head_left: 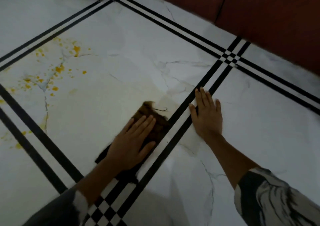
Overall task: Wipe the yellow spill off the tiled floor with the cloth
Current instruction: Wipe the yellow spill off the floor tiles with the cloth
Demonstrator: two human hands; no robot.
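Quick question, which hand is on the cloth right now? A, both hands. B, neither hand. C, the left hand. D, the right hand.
C: the left hand lies flat on the brown cloth, while the right hand rests flat on the bare tiled floor beside it.

Glossy smooth marble-look floor tiles [121,44], white with grey veining, black stripe borders. Rough brown woven cloth [147,110], frayed edge, loose thread. Yellow spill [58,69], wet-looking splatter. Soft printed fabric sleeve [277,199].
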